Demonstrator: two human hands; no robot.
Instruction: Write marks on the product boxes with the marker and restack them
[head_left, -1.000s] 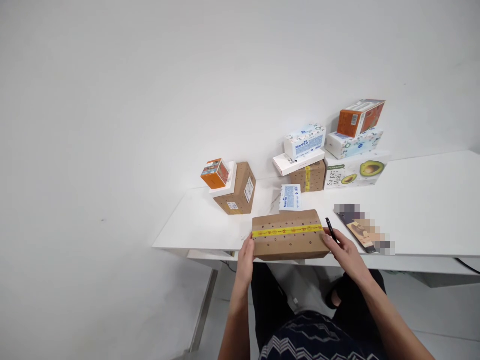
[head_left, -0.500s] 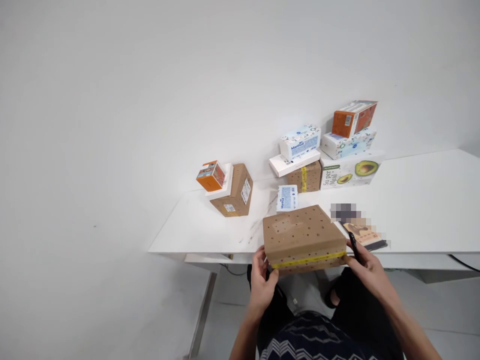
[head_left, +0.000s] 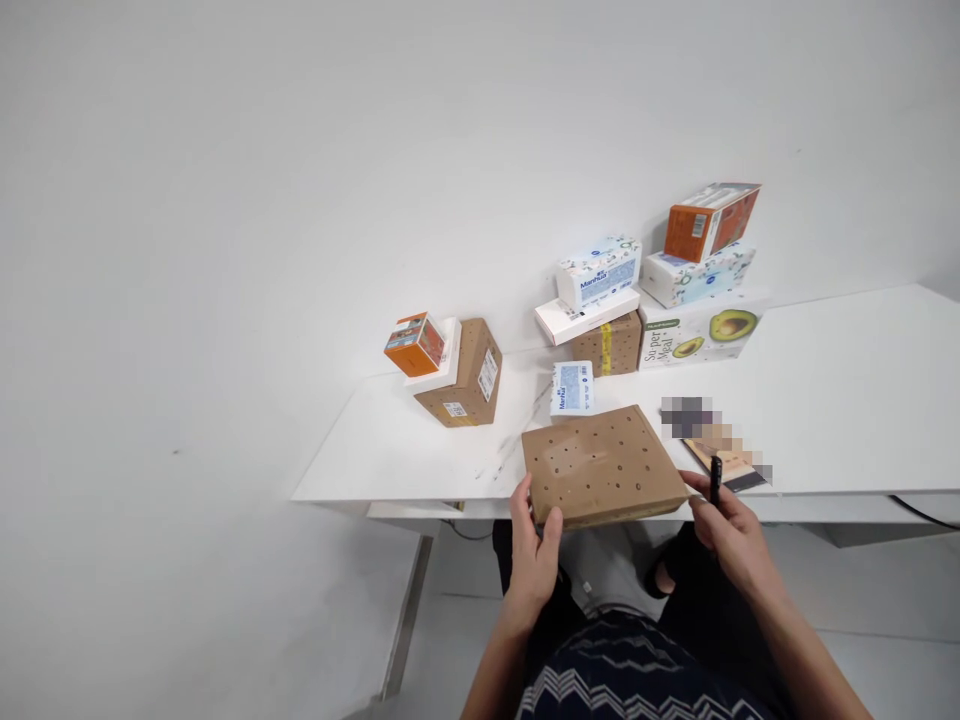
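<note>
Head view shows a flat brown cardboard box [head_left: 602, 464] lying at the near edge of the white table [head_left: 825, 400], straight in front of the person. Its broad top face is plain kraft brown and dotted with small dark round holes in loose rows; a thin strip of its near side wall shows, and no tape is visible on the top. The left hand [head_left: 537, 548] grips the box's near left corner, thumb up against the side wall and fingers curled at the corner. The right hand [head_left: 731, 528] sits at the box's near right corner, fingers touching the box's edge while closed around a black pen [head_left: 715, 478] that points up and away from the person.

Just right of the box lies a flat printed item [head_left: 731, 462], partly blurred. Just behind the box stands a small blue-and-white packet [head_left: 573, 388]. Behind and left of the box sits a brown carton [head_left: 466, 377] with a white slab and a small orange box [head_left: 413, 343] leaning on it. Behind and right of the box is a stack: a taped brown carton [head_left: 609, 345], a white flat box, blue-patterned tissue boxes [head_left: 600, 270], an avocado-printed box [head_left: 701, 335], and an orange box [head_left: 709, 220] on top.
</note>
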